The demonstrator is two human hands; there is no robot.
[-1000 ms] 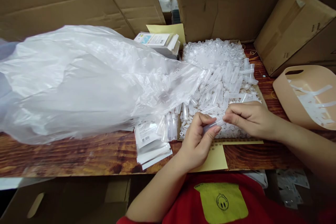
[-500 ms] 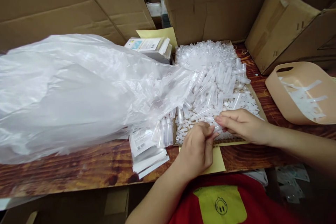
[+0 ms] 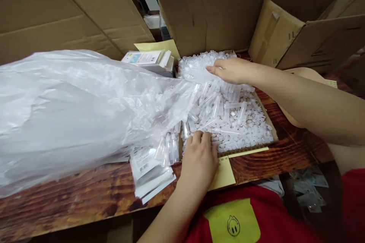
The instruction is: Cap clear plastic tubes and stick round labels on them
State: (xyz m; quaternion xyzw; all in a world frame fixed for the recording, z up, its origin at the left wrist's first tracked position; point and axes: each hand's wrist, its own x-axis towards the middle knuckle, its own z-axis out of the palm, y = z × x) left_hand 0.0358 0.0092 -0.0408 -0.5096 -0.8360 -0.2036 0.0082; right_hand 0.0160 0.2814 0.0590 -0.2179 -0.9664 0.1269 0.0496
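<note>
A shallow cardboard tray [image 3: 266, 119] holds small white plastic pieces [image 3: 251, 129] in front, clear flat tubes [image 3: 215, 102] across the middle and clear rounded pieces [image 3: 196, 62] at the back. My left hand [image 3: 201, 157] rests at the tray's front edge, back upward. Its fingers curl down over the white pieces, and whatever they hold is hidden. Over the back of the tray, my right hand [image 3: 230, 71] reaches in from the right. Its fingers are extended and slightly apart at the clear rounded pieces, with nothing visible in them.
A large translucent plastic bag [image 3: 71, 110] covers the left of the wooden table [image 3: 85, 193], spilling tubes into the tray. Printed packets [image 3: 151, 174] lie at the front, boxed packs [image 3: 145, 59] behind. Right are a cardboard box [image 3: 276, 30] and a beige bin [image 3: 293, 114], partly behind my right arm.
My hands have parted from their pinch together over the tray's front. The right has moved up to the back of the tray; the left has turned palm down. The camera view has shifted right.
</note>
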